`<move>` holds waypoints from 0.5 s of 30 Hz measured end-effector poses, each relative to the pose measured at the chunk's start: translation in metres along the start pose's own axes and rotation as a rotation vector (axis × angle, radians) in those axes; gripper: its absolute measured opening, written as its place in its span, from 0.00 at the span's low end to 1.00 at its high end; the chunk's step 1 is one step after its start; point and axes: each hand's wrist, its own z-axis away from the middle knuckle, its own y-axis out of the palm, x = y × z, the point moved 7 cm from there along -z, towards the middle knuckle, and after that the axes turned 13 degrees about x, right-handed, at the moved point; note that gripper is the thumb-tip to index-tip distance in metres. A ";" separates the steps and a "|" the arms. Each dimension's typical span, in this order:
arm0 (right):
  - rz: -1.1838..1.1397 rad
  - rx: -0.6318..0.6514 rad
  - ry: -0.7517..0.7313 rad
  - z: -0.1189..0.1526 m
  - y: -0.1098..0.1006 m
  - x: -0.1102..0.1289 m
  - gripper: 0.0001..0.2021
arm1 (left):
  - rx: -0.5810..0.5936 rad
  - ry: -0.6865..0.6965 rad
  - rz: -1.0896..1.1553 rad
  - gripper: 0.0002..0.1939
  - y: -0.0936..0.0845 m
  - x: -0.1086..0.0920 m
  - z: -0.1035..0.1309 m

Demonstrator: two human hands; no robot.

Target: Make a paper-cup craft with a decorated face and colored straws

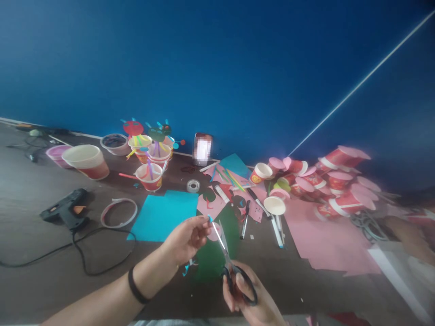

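Between the thumb and fingertips of my left hand (pixel 190 237) is a small blue paper piece (pixel 210 218). My right hand (pixel 253 292) grips a pair of scissors (pixel 226 254) by its black handles, with the blades parted and pointing up toward the left fingertips. One blade tip is right by the blue piece; whether they touch I cannot tell. Under the scissors lie a green paper sheet (pixel 214 260) and a round pink paper piece (pixel 214 232). Blue paper scraps (pixel 186 270) lie below my left hand.
Blue sheets (pixel 163 217), a glue gun (pixel 68 208) with its cord and a tape ring (pixel 118 213) are on the left. Decorated paper cups (pixel 149 176) stand behind. Markers (pixel 245 219), pink paper (pixel 322 235) and many stacked cups (pixel 340 181) lie right. A phone (pixel 203 149) leans against the wall.
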 end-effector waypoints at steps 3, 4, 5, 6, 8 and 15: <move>-0.011 0.002 0.001 0.001 0.000 -0.003 0.22 | 0.000 0.000 0.010 0.03 0.000 0.000 0.001; -0.010 -0.005 0.001 0.001 -0.001 -0.003 0.22 | 0.000 0.002 0.011 0.03 -0.001 0.000 0.001; -0.008 -0.014 0.001 0.001 -0.001 -0.004 0.22 | -0.004 0.002 0.010 0.03 -0.001 0.000 0.001; -0.004 -0.019 -0.001 0.001 0.000 -0.003 0.22 | -0.009 0.002 0.007 0.03 -0.002 0.000 0.002; 0.007 -0.014 -0.006 0.000 0.001 -0.002 0.22 | -0.022 0.002 -0.001 0.04 -0.003 0.001 0.003; 0.037 0.042 0.017 -0.002 0.007 0.004 0.24 | -0.002 0.017 -0.018 0.05 -0.004 0.003 0.003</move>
